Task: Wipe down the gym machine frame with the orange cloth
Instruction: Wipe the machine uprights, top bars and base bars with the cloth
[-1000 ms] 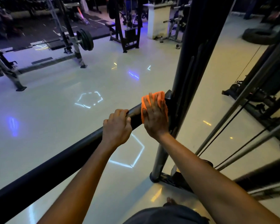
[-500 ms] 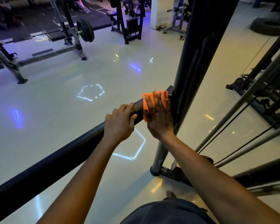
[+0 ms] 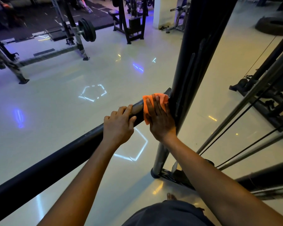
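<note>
Left hand [image 3: 118,126] loosened its grip; right hand [image 3: 159,118] presses orange cloth [image 3: 161,97].

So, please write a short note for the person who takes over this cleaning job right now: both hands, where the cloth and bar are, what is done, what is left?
Left hand: rests on top of the black horizontal bar, fingers loosely curled over it.
Right hand: flat, fingers straight, presses the orange cloth onto the bar's far end, right at the black upright post.
Done: cannot tell from the picture which parts are already wiped.
Left: probably the bar nearer you, the upright and the base.
</note>
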{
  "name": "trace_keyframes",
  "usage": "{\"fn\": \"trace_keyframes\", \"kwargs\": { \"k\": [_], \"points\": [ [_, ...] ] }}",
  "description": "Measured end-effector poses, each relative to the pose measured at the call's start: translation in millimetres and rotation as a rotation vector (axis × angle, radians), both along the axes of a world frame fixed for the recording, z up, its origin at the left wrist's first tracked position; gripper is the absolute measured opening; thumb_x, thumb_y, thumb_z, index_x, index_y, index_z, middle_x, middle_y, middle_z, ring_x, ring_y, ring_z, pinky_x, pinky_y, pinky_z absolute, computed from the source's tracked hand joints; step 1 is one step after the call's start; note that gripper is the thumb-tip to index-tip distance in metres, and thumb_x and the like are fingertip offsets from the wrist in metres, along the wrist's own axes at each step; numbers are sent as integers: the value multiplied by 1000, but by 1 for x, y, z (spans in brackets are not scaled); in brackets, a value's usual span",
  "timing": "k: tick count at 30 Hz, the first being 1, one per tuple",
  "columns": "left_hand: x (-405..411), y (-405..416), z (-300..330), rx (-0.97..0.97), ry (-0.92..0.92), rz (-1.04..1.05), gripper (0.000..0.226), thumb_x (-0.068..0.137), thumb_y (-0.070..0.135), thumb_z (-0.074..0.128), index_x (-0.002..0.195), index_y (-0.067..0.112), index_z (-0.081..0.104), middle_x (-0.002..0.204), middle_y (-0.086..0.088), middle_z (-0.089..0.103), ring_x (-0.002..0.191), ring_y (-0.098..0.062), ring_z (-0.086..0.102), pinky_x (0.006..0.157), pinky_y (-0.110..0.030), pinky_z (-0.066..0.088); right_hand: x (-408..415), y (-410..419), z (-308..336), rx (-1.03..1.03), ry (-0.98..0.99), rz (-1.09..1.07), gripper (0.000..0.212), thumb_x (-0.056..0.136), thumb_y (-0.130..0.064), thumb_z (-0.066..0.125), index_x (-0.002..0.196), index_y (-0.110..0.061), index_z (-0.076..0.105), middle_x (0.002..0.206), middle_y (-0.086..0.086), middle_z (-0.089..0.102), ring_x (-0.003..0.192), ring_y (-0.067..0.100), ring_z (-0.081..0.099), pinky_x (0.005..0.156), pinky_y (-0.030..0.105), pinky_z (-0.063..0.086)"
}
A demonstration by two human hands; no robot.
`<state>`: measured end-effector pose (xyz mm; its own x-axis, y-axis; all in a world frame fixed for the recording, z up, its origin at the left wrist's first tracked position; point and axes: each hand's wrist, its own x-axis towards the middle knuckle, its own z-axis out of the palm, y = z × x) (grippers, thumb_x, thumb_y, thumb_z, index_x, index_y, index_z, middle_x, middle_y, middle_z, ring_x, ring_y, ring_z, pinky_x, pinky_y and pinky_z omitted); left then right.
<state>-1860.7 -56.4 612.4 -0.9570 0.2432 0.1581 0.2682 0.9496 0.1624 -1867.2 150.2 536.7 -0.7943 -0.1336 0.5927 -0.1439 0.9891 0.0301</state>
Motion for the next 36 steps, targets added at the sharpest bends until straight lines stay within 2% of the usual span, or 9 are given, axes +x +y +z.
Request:
{"fn": "trace_keyframes", "kwargs": {
  "k": [5, 9, 14, 18, 21, 23, 27, 32, 36],
  "points": [
    [-1, -1, -1, -2, 24, -24, 59, 112, 54, 38, 165, 30, 30, 158, 1, 48, 128, -29, 56, 99, -50, 45, 12, 1, -9, 85, 88, -4, 76, 111, -20, 48, 174, -11, 7, 183, 7, -8, 169, 28, -9, 137, 50, 2],
    [-10, 7, 1, -33, 46, -109, 58, 112, 54, 38, 165, 31, 29, 160, 3, 47, 127, -29, 59, 94, -48, 49, -1, -11, -5, -158, 21, 42, 66, 117, -34, 41, 174, -15, 16, 182, 8, 8, 169, 27, 2, 136, 53, 6],
    [1, 2, -5, -81, 125, -153, 57, 113, 43, 42, 167, 32, 27, 171, 3, 37, 136, -29, 55, 98, -49, 50, 8, 0, -7, -227, 88, 141, 67, 109, -5, 57, 170, -12, 32, 178, 6, 29, 168, 24, 17, 134, 53, 23],
    [-6, -1, -1, -88, 124, -222, 61, 112, 39, 47, 168, 34, 23, 172, 6, 32, 136, -30, 55, 94, -50, 52, 11, 5, 6, -168, 81, 140, 65, 108, -9, 60, 169, -12, 37, 174, 9, 37, 167, 29, 19, 136, 47, 20],
    [-20, 2, 6, -71, 36, -282, 62, 111, 43, 48, 167, 38, 22, 170, 9, 32, 130, -32, 57, 84, -48, 54, 6, -7, 22, -134, -24, 82, 59, 117, -33, 36, 173, -16, 26, 179, 11, 24, 168, 37, 1, 137, 47, 5],
    [-23, 3, 8, -63, 12, -298, 63, 110, 43, 48, 167, 38, 21, 170, 10, 31, 127, -32, 58, 81, -46, 52, 10, -15, 27, -190, -51, 40, 59, 119, -42, 19, 173, -19, 25, 180, 11, 22, 168, 36, -5, 137, 46, 3],
    [-7, -4, -2, -98, 96, -285, 68, 110, 37, 51, 170, 33, 18, 174, 7, 27, 134, -29, 53, 87, -46, 50, 31, -20, 23, -307, -97, 33, 63, 109, -13, 43, 171, -17, 31, 177, 9, 30, 168, 23, 10, 136, 35, 5],
    [11, -10, 2, -122, 63, -291, 66, 112, 44, 45, 171, 30, 19, 177, -1, 23, 152, -31, 35, 114, -52, 40, 69, -17, 52, -495, -247, 83, 57, 111, -20, 57, 166, -15, 44, 172, 13, 39, 165, 27, 23, 134, 42, 23],
    [24, -2, 29, 54, 13, -327, 59, 112, 44, 46, 167, 27, 34, 169, -3, 39, 151, -28, 42, 117, -51, 36, 104, -2, 80, -542, -196, 109, 61, 109, -19, 60, 167, -22, 41, 175, 4, 34, 166, 19, 19, 126, 36, 32]
  ]
}}
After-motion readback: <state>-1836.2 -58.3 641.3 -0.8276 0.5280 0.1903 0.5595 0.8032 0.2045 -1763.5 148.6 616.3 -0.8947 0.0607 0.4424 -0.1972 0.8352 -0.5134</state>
